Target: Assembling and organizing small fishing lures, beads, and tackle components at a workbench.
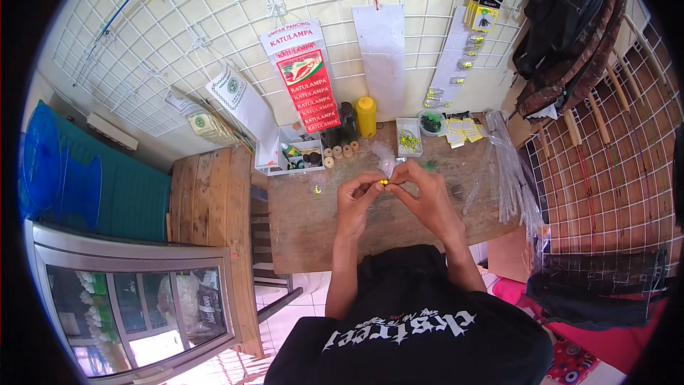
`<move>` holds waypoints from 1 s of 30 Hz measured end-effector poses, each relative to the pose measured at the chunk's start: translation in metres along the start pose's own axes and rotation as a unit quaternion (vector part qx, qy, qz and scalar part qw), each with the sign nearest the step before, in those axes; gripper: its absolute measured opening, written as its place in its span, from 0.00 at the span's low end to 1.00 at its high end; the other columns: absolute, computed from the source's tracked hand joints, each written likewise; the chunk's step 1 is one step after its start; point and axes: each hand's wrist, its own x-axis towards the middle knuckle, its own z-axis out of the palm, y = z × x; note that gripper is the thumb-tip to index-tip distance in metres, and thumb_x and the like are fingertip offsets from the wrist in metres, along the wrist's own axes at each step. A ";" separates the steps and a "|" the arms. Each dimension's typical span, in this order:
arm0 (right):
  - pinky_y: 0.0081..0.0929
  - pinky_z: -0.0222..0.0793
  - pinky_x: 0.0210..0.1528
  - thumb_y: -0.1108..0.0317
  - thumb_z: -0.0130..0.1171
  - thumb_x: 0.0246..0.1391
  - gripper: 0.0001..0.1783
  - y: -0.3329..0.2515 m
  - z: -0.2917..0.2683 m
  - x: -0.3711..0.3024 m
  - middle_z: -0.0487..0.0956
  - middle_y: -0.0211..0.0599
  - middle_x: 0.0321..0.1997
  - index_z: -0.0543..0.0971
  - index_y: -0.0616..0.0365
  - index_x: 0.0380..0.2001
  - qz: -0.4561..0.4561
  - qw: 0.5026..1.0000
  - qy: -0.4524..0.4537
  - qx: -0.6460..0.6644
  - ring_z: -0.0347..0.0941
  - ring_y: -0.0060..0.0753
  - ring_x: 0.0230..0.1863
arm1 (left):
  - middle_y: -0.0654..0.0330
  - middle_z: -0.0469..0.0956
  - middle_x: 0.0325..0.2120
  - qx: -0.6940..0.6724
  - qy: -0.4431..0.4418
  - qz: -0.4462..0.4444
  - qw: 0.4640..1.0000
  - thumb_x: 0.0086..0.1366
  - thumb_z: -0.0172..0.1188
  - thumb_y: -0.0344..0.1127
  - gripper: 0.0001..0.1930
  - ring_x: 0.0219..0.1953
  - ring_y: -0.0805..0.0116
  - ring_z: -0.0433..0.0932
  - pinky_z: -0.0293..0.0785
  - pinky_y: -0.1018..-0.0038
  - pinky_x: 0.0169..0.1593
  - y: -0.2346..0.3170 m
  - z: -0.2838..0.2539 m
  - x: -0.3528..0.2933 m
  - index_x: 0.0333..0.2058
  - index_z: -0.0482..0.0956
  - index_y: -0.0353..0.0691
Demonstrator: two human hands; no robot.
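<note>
Yellow beads [385, 182] held over a wooden table [320, 224]

The left hand [356, 201] and the right hand [430, 197] pinch the small beads between their fingertips, above the middle of the worn table. At its far side stand a yellow squeeze bottle [366, 117] and a white tray [408, 156] with yellow-green pieces [407, 140]. Clear plastic tubes [507, 164] lie at the right. Behind, white wire grid [324, 1] covers the wall; at lower left is a glass-fronted cabinet [132, 306].
</note>
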 end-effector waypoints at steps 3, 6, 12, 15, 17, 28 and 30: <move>0.28 0.71 0.38 0.76 0.62 0.47 0.12 0.003 0.000 -0.001 0.80 0.40 0.30 0.71 0.62 0.34 -0.004 1.000 0.008 -0.013 0.79 0.35 0.37 | 0.59 0.77 0.34 0.009 -0.006 -0.002 1.000 0.57 0.60 0.23 0.07 0.38 0.74 0.74 0.68 0.78 0.45 0.001 0.001 -0.001 0.35 0.80 0.32; 0.28 0.71 0.38 0.77 0.62 0.46 0.12 0.004 0.000 -0.002 0.79 0.40 0.31 0.71 0.62 0.35 -0.007 1.000 -0.002 -0.021 0.79 0.35 0.37 | 0.60 0.77 0.34 0.013 -0.008 -0.011 1.000 0.57 0.60 0.23 0.07 0.37 0.74 0.74 0.69 0.79 0.44 0.001 0.001 -0.001 0.36 0.80 0.32; 0.35 0.70 0.38 0.79 0.59 0.48 0.14 0.005 -0.005 -0.003 0.77 0.47 0.33 0.66 0.64 0.37 0.005 0.999 -0.048 -0.010 0.77 0.49 0.38 | 0.60 0.77 0.33 0.029 -0.036 -0.012 0.999 0.57 0.60 0.23 0.07 0.37 0.75 0.74 0.70 0.80 0.42 0.001 -0.004 -0.001 0.36 0.80 0.32; 0.36 0.70 0.38 0.80 0.59 0.47 0.15 -0.001 -0.009 -0.001 0.76 0.49 0.33 0.64 0.64 0.35 0.007 0.997 -0.071 -0.019 0.76 0.51 0.39 | 0.60 0.77 0.34 0.055 -0.049 -0.033 0.997 0.57 0.60 0.22 0.07 0.37 0.74 0.74 0.70 0.80 0.42 0.006 -0.003 -0.001 0.35 0.80 0.32; 0.36 0.70 0.37 0.80 0.59 0.47 0.16 0.000 -0.012 0.000 0.76 0.49 0.32 0.63 0.63 0.35 0.009 0.997 -0.074 -0.015 0.76 0.52 0.39 | 0.61 0.76 0.32 0.050 -0.051 -0.024 0.997 0.55 0.61 0.22 0.07 0.35 0.76 0.73 0.68 0.81 0.40 0.012 0.003 -0.001 0.34 0.80 0.33; 0.35 0.70 0.36 0.78 0.60 0.47 0.18 0.009 -0.020 0.008 0.77 0.48 0.29 0.61 0.61 0.35 0.026 0.994 -0.105 0.004 0.78 0.48 0.39 | 0.58 0.75 0.35 0.081 -0.069 0.024 0.994 0.58 0.59 0.21 0.06 0.37 0.74 0.73 0.70 0.80 0.41 0.004 0.000 0.000 0.35 0.80 0.31; 0.33 0.70 0.36 0.77 0.61 0.47 0.18 0.013 -0.018 0.009 0.78 0.45 0.29 0.61 0.59 0.34 0.064 0.990 -0.117 0.044 0.79 0.40 0.39 | 0.58 0.74 0.35 0.085 -0.071 0.038 0.993 0.58 0.59 0.22 0.06 0.37 0.74 0.73 0.70 0.80 0.40 0.003 -0.001 0.000 0.35 0.79 0.31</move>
